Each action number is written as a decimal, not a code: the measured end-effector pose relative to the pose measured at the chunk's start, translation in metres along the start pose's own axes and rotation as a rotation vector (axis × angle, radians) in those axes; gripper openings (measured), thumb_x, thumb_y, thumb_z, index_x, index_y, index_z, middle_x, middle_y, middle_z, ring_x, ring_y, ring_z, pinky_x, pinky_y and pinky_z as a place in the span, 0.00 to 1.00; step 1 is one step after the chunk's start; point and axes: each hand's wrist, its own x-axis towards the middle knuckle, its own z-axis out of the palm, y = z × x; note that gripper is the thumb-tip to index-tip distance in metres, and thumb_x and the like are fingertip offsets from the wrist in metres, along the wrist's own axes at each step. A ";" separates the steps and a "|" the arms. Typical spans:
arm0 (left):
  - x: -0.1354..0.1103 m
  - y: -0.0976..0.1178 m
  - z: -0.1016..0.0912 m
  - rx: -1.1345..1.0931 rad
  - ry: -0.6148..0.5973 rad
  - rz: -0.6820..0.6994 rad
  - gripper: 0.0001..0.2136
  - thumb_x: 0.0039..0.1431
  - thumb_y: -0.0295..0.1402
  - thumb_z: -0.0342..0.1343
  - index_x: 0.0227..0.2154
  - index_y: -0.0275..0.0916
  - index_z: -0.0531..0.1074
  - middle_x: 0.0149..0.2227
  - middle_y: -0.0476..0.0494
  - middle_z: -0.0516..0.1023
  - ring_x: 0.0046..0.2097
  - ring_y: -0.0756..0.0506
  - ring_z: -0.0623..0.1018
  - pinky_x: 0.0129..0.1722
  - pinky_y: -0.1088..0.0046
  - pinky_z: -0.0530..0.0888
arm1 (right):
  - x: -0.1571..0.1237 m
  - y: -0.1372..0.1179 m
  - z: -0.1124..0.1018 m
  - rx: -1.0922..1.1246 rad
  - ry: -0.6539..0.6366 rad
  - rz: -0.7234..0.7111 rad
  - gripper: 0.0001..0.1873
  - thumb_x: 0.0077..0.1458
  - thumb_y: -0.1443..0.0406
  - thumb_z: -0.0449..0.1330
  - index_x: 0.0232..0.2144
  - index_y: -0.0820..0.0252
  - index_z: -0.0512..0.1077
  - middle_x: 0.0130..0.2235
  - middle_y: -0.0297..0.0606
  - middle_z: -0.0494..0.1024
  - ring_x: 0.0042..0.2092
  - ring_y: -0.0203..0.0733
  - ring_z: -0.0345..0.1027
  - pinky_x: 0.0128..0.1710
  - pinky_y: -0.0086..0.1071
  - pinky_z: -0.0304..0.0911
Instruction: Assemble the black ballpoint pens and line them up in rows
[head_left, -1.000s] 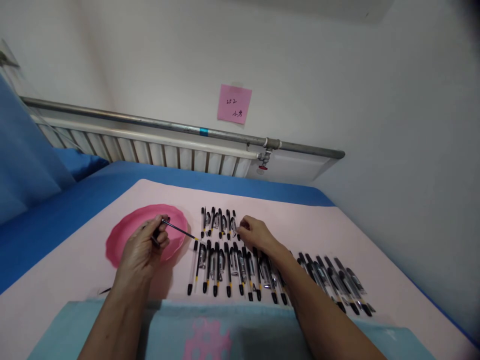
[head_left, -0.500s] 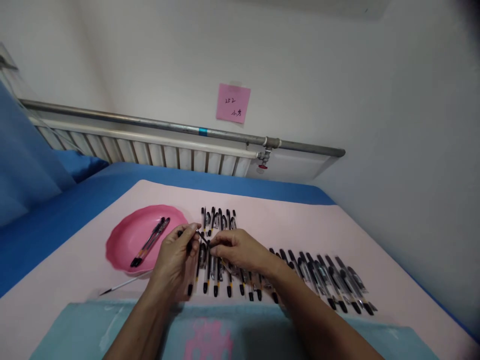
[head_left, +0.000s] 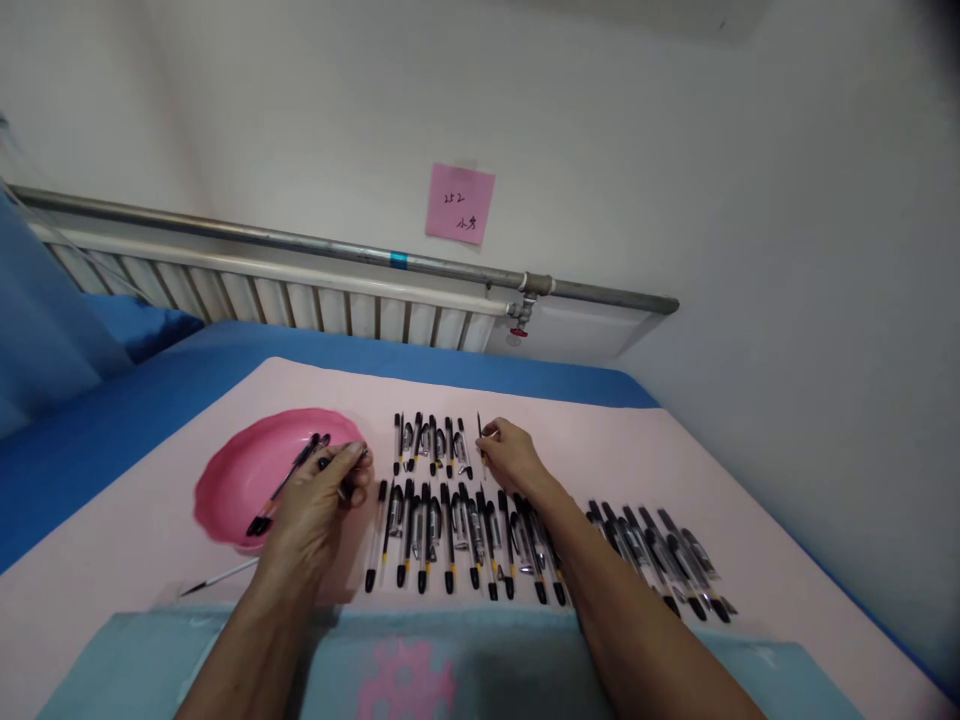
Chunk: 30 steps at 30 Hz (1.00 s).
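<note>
Right hand (head_left: 511,458) pinches a pen refill (head_left: 479,425); beyond those fingers (head_left: 493,445), a pink sticky note (head_left: 460,204) reads "252". Left hand (head_left: 319,500) clutches a black pen part (head_left: 324,463).

There on the wall (head_left: 675,150), a pink note (head_left: 460,204) is displayed; below, a pipe (head_left: 300,242) is seen above a radiator (head_left: 360,314)
</note>
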 end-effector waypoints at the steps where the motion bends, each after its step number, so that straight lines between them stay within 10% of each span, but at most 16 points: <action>1: 0.000 -0.001 0.000 0.005 -0.005 -0.007 0.12 0.34 0.30 0.64 0.25 0.33 0.71 0.22 0.47 0.72 0.21 0.54 0.68 0.16 0.81 0.62 | 0.002 0.001 0.003 -0.009 0.007 -0.009 0.08 0.46 0.68 0.55 0.31 0.61 0.70 0.27 0.34 0.73 0.28 0.33 0.66 0.27 0.24 0.58; 21: -0.005 -0.002 0.002 0.090 -0.079 -0.046 0.13 0.34 0.33 0.64 0.25 0.33 0.71 0.24 0.46 0.73 0.21 0.55 0.68 0.16 0.81 0.60 | -0.008 -0.011 -0.003 -0.046 -0.063 -0.144 0.08 0.48 0.69 0.53 0.29 0.62 0.72 0.28 0.36 0.74 0.31 0.35 0.66 0.31 0.25 0.58; 27: -0.011 -0.015 0.011 0.130 -0.157 -0.096 0.12 0.36 0.34 0.64 0.24 0.34 0.70 0.21 0.50 0.71 0.20 0.55 0.67 0.17 0.82 0.59 | -0.060 -0.056 -0.015 0.402 -0.486 -0.448 0.10 0.49 0.64 0.56 0.36 0.58 0.71 0.31 0.32 0.74 0.31 0.32 0.67 0.31 0.24 0.61; 30: -0.014 -0.019 0.013 0.117 -0.201 -0.105 0.11 0.38 0.34 0.63 0.23 0.35 0.69 0.18 0.52 0.68 0.19 0.55 0.65 0.17 0.81 0.58 | -0.079 -0.071 -0.009 0.431 -0.419 -0.545 0.11 0.47 0.69 0.57 0.36 0.58 0.71 0.33 0.31 0.74 0.35 0.32 0.67 0.36 0.25 0.60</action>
